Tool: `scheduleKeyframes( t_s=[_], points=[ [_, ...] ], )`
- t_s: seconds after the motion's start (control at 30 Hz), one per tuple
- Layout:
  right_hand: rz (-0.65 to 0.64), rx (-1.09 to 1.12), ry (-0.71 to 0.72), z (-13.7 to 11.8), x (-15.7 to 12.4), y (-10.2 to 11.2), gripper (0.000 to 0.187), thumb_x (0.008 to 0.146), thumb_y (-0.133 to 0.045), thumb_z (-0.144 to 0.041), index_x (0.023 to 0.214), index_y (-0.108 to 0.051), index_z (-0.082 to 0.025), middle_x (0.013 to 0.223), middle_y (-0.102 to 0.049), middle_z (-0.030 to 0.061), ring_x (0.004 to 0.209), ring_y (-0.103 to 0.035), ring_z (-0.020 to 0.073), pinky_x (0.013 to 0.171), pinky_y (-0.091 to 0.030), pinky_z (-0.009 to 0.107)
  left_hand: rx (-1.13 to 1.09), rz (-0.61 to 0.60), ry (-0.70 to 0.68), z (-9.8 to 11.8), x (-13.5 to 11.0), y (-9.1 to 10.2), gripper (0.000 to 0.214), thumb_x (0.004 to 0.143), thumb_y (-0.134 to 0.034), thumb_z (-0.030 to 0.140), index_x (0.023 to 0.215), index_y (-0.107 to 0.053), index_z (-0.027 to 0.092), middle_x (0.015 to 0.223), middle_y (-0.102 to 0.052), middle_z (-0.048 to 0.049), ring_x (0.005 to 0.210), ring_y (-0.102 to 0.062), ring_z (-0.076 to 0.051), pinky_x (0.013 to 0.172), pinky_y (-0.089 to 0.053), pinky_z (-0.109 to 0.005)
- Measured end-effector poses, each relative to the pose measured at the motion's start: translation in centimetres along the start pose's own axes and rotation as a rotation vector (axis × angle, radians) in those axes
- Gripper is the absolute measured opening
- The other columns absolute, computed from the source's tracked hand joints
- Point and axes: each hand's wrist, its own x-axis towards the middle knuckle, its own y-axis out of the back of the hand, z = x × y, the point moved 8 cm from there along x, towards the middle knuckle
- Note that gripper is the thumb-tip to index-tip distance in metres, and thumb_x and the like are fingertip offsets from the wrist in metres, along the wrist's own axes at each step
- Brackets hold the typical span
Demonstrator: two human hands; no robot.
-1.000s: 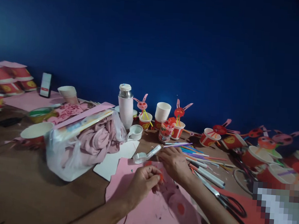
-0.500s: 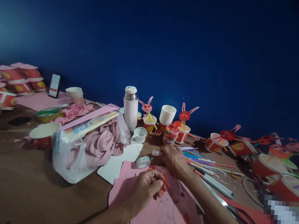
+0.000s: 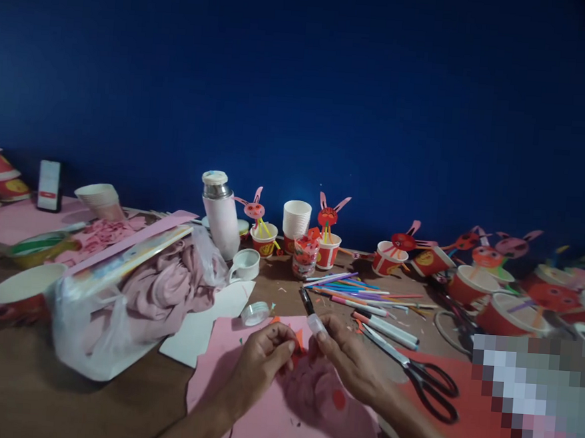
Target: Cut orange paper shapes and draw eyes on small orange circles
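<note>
A plain, deep blue wall (image 3: 301, 93) filled the back of the room. Before it ran a brown table (image 3: 123, 407), crowded and strewn with offcuts. A pink sheet (image 3: 267, 431) with ragged edges and dark marks lay under the hands. To its left sat a clear bag (image 3: 88, 338) of pink cloth, and behind that a flask (image 3: 222, 224). Black-handled scissors (image 3: 431, 382) lay to the right. The left hand (image 3: 261, 358) and right hand (image 3: 350, 360) worked close together. A phone (image 3: 49, 185) stood propped at far left, its screen too small to read; the red cups (image 3: 263, 244) bore yellow emblems, equally illegible. The right fingers gripped a pen (image 3: 307, 303) by its pale end, over the sheet's far part, its long axis slanting forward and slightly left, dark end outermost. The left fingertips pinched a red scrap (image 3: 298, 343) just beside it.
</note>
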Motion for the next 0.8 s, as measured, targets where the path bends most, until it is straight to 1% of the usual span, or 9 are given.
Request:
scheduleKeyframes(
  t_s=[0.07,0.17,0.23,0.33,0.47,0.53,0.63,0.73,0.8],
  points=[
    [0.012,0.002,0.02,-0.1,-0.4,0.2,0.026,0.094,-0.034,-0.039,0.092,-0.05,-0.018,0.08,-0.054,0.0008,0.073,-0.052,0.0131,0.067,-0.043,0.027,-0.007,-0.007,-0.008,0.1,-0.1,-0.2,0.018,0.069,-0.061,0.033,0.07,-0.053,0.016,0.053,-0.054,0.0019,0.047,-0.045,-0.01,0.044,-0.029,-0.02],
    [0.062,-0.02,-0.006,0.0,-1.0,0.7,0.027,0.093,-0.035,-0.041,0.094,-0.051,-0.019,0.079,-0.053,0.0004,0.069,-0.05,0.0129,0.061,-0.042,0.024,-0.043,-0.006,-0.064,0.9,-0.1,-0.2,0.019,0.069,-0.061,0.033,0.073,-0.055,0.016,0.057,-0.055,0.0011,0.052,-0.047,-0.011,0.05,-0.035,-0.021],
    [0.084,-0.065,-0.023,-0.2,-1.2,0.9,0.028,0.092,-0.035,-0.042,0.097,-0.053,-0.02,0.08,-0.054,0.0008,0.07,-0.05,0.0133,0.06,-0.041,0.024,-0.044,-0.005,-0.123,2.0,0.0,-0.2,0.019,0.07,-0.062,0.032,0.076,-0.058,0.015,0.066,-0.057,-0.0006,0.057,-0.05,-0.011,0.055,-0.039,-0.022],
    [0.077,-0.122,0.006,-1.1,-1.4,0.9,0.03,0.092,-0.036,-0.042,0.099,-0.055,-0.02,0.082,-0.057,0.0012,0.071,-0.051,0.0144,0.063,-0.04,0.024,-0.042,0.032,-0.237,4.2,0.2,-0.4,0.014,0.072,-0.061,0.028,0.076,-0.059,0.014,0.077,-0.06,-0.0035,0.069,-0.055,-0.013,0.065,-0.042,-0.023],
    [0.06,-0.154,0.033,-2.0,-1.6,0.3,0.031,0.092,-0.034,-0.042,0.094,-0.056,-0.02,0.076,-0.055,0.0001,0.068,-0.05,0.014,0.062,-0.04,0.025,-0.145,0.046,-0.417,6.7,0.4,-2.2,0.008,0.081,-0.053,0.025,0.08,-0.054,0.016,0.083,-0.062,-0.004,0.077,-0.058,-0.016,0.076,-0.044,-0.029],
    [0.084,-0.164,0.036,-2.0,-1.8,0.1,0.034,0.092,-0.033,-0.045,0.087,-0.057,-0.02,0.071,-0.052,-0.0007,0.064,-0.047,0.0132,0.058,-0.038,0.023,-0.205,0.009,-0.466,7.3,0.5,-3.6,0.009,0.082,-0.053,0.025,0.081,-0.051,0.017,0.084,-0.061,-0.0035,0.074,-0.06,-0.015,0.073,-0.045,-0.03],
    [0.126,-0.147,0.052,-2.1,-1.9,0.0,0.038,0.09,-0.034,-0.049,0.08,-0.056,-0.019,0.063,-0.046,-0.0021,0.058,-0.042,0.0123,0.052,-0.035,0.022,-0.251,-0.014,-0.462,7.1,0.8,-5.1,0.011,0.083,-0.053,0.027,0.08,-0.048,0.018,0.081,-0.06,-0.0013,0.058,-0.057,-0.011,0.06,-0.045,-0.025],
    [0.138,-0.132,0.076,-2.3,-1.8,0.0,0.039,0.09,-0.033,-0.049,0.079,-0.056,-0.019,0.064,-0.046,-0.0018,0.059,-0.041,0.012,0.052,-0.035,0.022,-0.259,0.038,-0.448,6.7,1.1,-5.3,0.014,0.082,-0.053,0.03,0.079,-0.047,0.018,0.073,-0.057,0.0022,0.042,-0.047,-0.005,0.046,-0.039,-0.02],
    [0.128,-0.154,0.099,-2.7,-1.6,0.0,0.039,0.09,-0.034,-0.047,0.08,-0.058,-0.018,0.066,-0.05,-0.0012,0.06,-0.042,0.0119,0.055,-0.036,0.022,-0.263,0.084,-0.434,6.4,1.2,-5.0,0.016,0.081,-0.055,0.031,0.078,-0.046,0.018,0.068,-0.055,0.0042,0.037,-0.041,-0.003,0.044,-0.037,-0.019]
  ],
)
